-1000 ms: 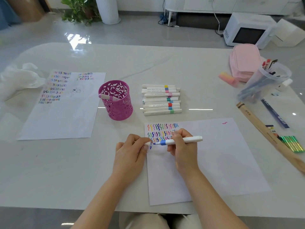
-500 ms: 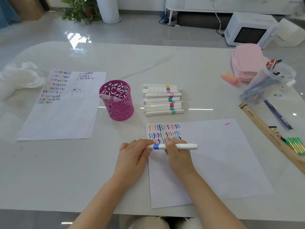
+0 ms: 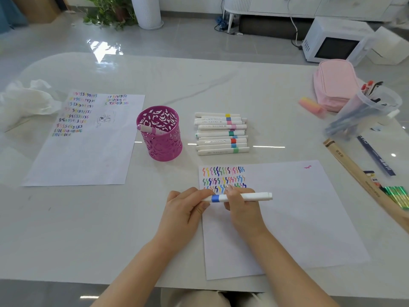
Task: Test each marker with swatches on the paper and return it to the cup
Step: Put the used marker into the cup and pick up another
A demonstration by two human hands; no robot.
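Observation:
A white marker with a blue band (image 3: 254, 196) lies level over the top left of the paper (image 3: 309, 218), just below rows of coloured swatches (image 3: 223, 177). My right hand (image 3: 242, 209) grips its barrel. My left hand (image 3: 186, 209) pinches its left end, where the cap sits. The magenta cut-out cup (image 3: 161, 138) stands to the upper left with one pink-banded marker (image 3: 148, 129) leaning in it. Several white markers (image 3: 221, 134) lie stacked in a row right of the cup.
A second sheet (image 3: 84, 151) covered with swatches lies at the left beside crumpled white plastic (image 3: 24, 100). At the right are a pink pouch (image 3: 334, 83), a pink eraser (image 3: 312, 106), a clear tub of pens (image 3: 365, 111), a wooden ruler (image 3: 358, 173) and green pens (image 3: 398, 196).
The marker's tip came off the paper and swung level. My left hand closed on its left end, and the cap now covers the tip.

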